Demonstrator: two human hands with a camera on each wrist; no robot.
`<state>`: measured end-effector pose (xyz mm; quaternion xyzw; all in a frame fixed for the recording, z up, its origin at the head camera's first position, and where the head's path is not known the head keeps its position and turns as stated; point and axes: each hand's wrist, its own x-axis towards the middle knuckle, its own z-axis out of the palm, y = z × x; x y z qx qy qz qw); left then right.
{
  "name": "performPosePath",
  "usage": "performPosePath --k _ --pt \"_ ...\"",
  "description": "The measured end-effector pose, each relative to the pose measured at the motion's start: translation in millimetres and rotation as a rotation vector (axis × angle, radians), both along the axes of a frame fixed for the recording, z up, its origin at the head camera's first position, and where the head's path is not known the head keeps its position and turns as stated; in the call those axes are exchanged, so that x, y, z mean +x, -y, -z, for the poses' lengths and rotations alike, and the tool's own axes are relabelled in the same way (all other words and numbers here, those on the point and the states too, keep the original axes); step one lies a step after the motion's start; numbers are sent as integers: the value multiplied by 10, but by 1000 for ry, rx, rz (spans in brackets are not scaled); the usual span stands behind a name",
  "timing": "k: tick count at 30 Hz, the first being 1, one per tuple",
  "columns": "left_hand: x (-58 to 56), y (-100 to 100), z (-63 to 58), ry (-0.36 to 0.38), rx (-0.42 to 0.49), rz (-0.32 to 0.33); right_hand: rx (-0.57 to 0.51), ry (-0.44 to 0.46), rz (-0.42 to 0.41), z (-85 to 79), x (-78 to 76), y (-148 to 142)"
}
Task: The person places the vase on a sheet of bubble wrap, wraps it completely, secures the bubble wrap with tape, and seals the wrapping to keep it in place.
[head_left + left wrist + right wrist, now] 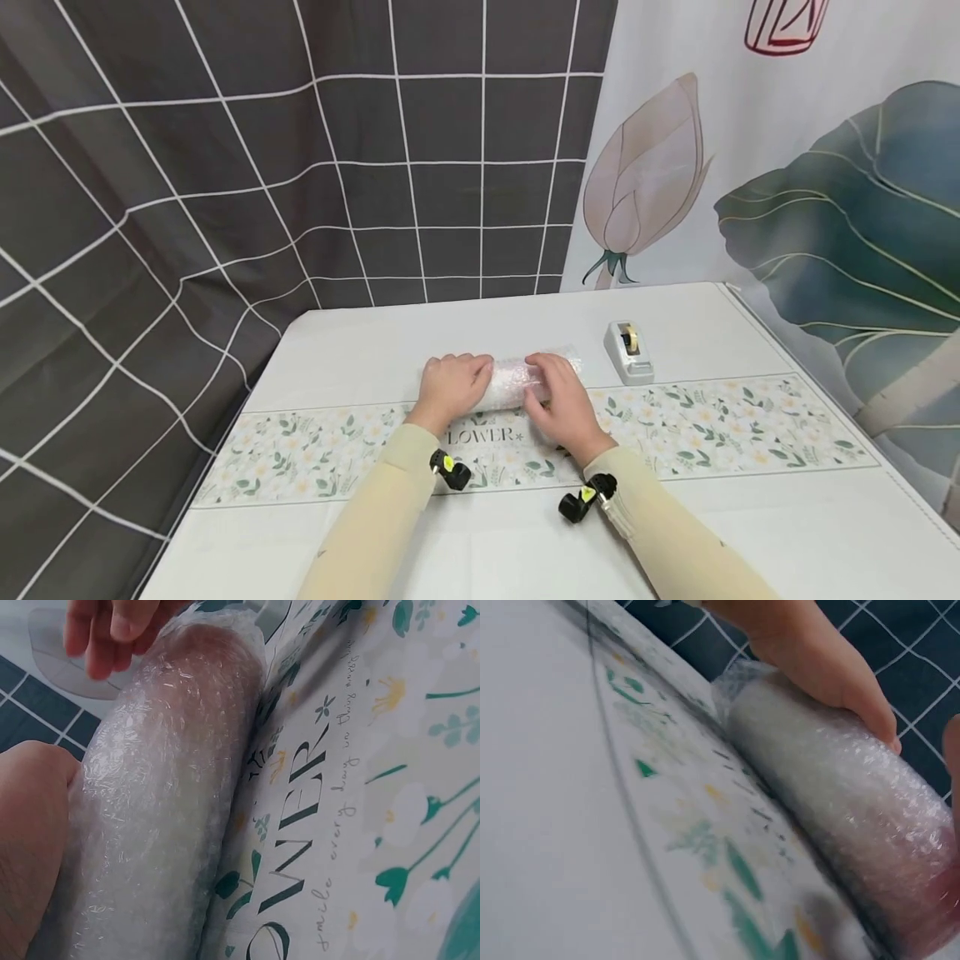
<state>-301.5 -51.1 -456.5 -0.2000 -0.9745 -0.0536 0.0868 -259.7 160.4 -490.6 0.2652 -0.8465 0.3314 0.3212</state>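
Observation:
A cylindrical bundle in clear bubble wrap [510,385] lies across the table, with something pinkish showing through toward its right end. My left hand [452,385] holds its left part, thumb along the top and fingers over the far side. The right hand [561,408] is at the right part, thumb and fingers spread apart with wrap visible between them. In the left wrist view, the right hand's fingers [97,664] hang loosely bent beside the bundle's far end. What is inside the wrap [840,772] is blurred by the bubbles.
A white tape dispenser [628,354] with a yellowish roll stands to the right behind the bundle. The white table cover [720,333] has a floral printed band [720,425] with lettering under the hands. A dark gridded curtain [442,192] and a flower-printed curtain [645,167] hang behind.

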Motion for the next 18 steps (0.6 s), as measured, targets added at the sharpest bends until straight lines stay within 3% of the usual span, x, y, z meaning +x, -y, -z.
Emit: performPosePath --k 3,6,13,18 --pt "-14 0 -12 17 -6 -5 -83 -72 16 47 70 22" --pt "-23 -6 -30 39 -5 -16 -155 -74 -15 77 133 70" --pt "-3 -24 -67 55 12 -33 -299 131 -174 118 296 254" --pt "-4 -34 -51 45 33 -33 -270 225 -144 146 335 321"
